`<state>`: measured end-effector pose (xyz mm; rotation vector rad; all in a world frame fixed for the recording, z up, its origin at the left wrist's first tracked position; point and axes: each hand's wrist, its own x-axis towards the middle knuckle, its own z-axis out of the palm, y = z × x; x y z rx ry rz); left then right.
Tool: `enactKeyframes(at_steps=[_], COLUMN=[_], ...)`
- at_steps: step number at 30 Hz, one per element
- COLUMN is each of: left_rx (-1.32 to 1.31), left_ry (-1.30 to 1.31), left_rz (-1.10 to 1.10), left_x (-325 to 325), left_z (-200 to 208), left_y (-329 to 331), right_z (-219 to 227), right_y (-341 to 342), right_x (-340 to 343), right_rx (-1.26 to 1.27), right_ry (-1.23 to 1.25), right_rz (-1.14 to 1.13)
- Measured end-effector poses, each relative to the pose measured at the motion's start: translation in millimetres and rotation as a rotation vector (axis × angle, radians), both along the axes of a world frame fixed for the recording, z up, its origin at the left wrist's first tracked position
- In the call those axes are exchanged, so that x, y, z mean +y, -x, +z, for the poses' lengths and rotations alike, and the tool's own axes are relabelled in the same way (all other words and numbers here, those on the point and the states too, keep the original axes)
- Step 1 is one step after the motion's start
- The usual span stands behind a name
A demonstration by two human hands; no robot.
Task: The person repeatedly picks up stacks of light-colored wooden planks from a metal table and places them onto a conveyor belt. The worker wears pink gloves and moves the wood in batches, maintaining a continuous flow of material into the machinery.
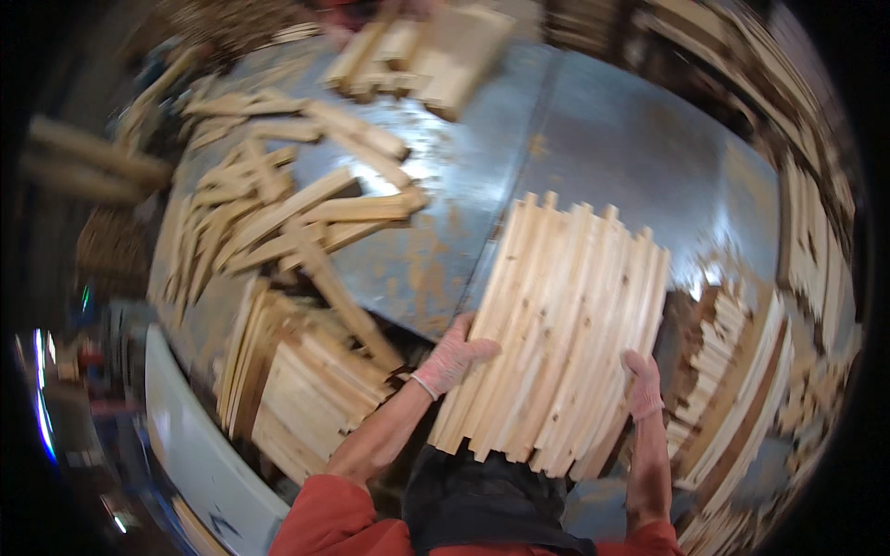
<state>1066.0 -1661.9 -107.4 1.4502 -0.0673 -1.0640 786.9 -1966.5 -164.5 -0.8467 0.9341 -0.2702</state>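
Note:
A row of light wooden slats (561, 324), laid side by side with uneven ends, spans the space between my two gloved hands. My left hand (451, 357) grips its left edge, thumb on top and fingers out of sight beneath. At the opposite edge, my right hand (642, 385) closes on the outermost slat, its thumb over the top. The far part of the row lies above the metal table (640, 153), while its near end reaches over my lap. Whether the row rests on the table edge, I cannot tell.
Loose wooden strips (297, 208) lie jumbled on the table's left. At the far side a person's blurred hands (345, 18) are near a bundle of slats (445, 60). Stacked slats (315, 394) stand left of me, and more wood strips (718, 361) are piled on my right.

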Motion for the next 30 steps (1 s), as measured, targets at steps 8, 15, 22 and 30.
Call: enactKeyframes(at_steps=[8, 15, 22, 30], left_rx=[-0.257, -0.289, -0.276, -0.050], left_ry=[0.130, 0.134, 0.286, 0.101], left_rz=[0.361, 0.863, 1.247, 1.354], left_x=[156, 332, 530, 781], left_z=[96, 197, 256, 238], left_y=[68, 188, 330, 484], right_z=[74, 216, 294, 273], right_y=[-95, -173, -189, -93], right_x=[41, 230, 478, 772], right_rx=[-0.149, -0.435, -0.471, -0.268], right_ry=[0.279, 0.075, -0.082, -0.079], right_rz=[0.387, 0.820, 1.374, 1.561])
